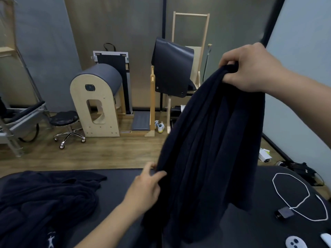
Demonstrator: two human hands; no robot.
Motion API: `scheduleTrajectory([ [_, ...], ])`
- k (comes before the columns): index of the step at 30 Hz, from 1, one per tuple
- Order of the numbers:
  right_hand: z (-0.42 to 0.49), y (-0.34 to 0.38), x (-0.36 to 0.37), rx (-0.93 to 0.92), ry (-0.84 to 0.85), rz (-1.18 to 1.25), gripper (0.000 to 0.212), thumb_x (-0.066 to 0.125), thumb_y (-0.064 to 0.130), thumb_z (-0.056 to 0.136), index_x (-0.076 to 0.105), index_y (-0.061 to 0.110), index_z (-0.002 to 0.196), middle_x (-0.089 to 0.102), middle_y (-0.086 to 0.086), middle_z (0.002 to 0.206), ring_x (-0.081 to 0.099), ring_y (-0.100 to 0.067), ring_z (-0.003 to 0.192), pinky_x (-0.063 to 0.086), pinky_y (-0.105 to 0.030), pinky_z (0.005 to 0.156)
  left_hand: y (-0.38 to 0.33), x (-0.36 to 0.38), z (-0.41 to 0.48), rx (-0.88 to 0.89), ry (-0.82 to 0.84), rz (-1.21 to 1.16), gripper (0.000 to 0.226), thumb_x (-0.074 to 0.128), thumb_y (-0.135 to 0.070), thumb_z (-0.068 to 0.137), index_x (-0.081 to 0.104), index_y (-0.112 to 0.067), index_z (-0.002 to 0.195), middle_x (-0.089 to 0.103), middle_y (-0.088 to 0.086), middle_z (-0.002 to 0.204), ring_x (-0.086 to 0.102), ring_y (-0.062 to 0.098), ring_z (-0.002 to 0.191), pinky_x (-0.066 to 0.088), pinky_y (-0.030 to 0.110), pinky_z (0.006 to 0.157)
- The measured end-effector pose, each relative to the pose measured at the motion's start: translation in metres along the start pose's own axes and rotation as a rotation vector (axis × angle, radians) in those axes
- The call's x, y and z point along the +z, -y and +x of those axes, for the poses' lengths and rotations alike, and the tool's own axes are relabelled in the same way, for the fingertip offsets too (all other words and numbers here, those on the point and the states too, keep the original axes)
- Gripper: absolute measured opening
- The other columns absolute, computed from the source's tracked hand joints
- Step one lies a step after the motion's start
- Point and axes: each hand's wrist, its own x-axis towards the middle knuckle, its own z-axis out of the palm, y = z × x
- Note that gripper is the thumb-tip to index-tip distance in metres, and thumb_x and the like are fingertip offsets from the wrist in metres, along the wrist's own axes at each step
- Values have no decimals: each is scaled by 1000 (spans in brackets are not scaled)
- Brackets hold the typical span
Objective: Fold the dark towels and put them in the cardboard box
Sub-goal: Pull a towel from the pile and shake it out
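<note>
A dark navy towel point(211, 149) hangs in the air above the dark padded table point(118, 197). My right hand point(250, 68) grips its bunched top edge, held high at the right. Lower down, my left hand point(145, 187) pinches the towel's left edge just above the table. The towel's bottom drapes onto the table surface. A loose pile of dark towels point(44, 203) lies crumpled on the table at the left. No cardboard box is in view.
A white cable point(293, 192) with a small dark charger point(284, 213) lies on the table's right side, with white devices point(295, 243) at the bottom right corner. Beyond the table on the wooden floor stand a stool point(66, 122) and wooden exercise equipment point(100, 102).
</note>
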Motion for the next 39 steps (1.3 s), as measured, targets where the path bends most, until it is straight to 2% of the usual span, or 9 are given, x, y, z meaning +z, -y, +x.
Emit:
scheduleTrajectory([
  [2,0,4,0,-9,-7,-2,15,66,21,82,71,29,94,63,-6,94,54,-30,116,41,-29,83,-18,12,-1,-52,133,21,43,49,-24,92,53,-33,135,42,-3,137,64,29,92,54,38,78],
  [9,-1,13,-1,-28,-8,10,17,66,22,81,70,30,95,59,-3,90,54,-26,91,43,-30,75,-55,39,30,-247,103,-50,45,42,-41,102,49,-19,140,44,1,139,59,28,113,50,40,92],
  [18,-9,9,-10,-40,-22,44,11,68,17,79,69,26,85,58,7,74,50,-17,81,39,-25,76,-49,45,46,-405,-79,18,46,51,-43,95,52,-22,137,53,-4,130,62,22,105,49,37,80],
  [22,-9,-2,-11,21,-31,32,9,69,16,79,71,22,85,62,0,75,54,-22,76,39,-26,72,-40,37,60,-362,-135,41,31,47,-28,92,68,-17,112,59,-1,107,62,24,97,46,36,71],
  [28,-23,-50,-8,163,32,-1,13,75,23,76,66,31,79,64,1,77,59,-26,86,51,-37,81,7,-57,91,-478,-99,73,31,51,-27,92,71,-24,116,71,10,106,66,34,97,53,38,80],
  [31,-32,-65,1,210,13,17,15,78,25,77,65,31,76,63,-1,75,59,-27,85,40,-31,75,10,-117,118,-502,-65,-131,24,50,-18,96,69,-18,111,71,9,91,70,20,65,55,31,57],
  [33,-34,-66,4,222,-11,50,13,80,26,76,67,28,77,63,1,74,58,-27,83,37,-28,75,7,-138,127,-634,-63,-429,20,49,-8,98,63,-18,109,70,11,85,71,18,55,56,26,49],
  [35,-34,-60,3,188,-17,80,14,82,25,75,68,28,77,64,2,74,57,-25,79,37,-25,71,15,-138,130,-775,-156,-750,15,50,-1,97,62,-11,93,68,15,97,75,24,68,62,28,61],
  [39,-33,-41,-2,38,75,115,15,84,29,71,70,32,77,66,6,76,55,-18,72,37,-6,65,27,-110,130,-963,-616,-1295,17,56,8,88,62,-7,82,64,19,105,69,29,89,61,32,73],
])
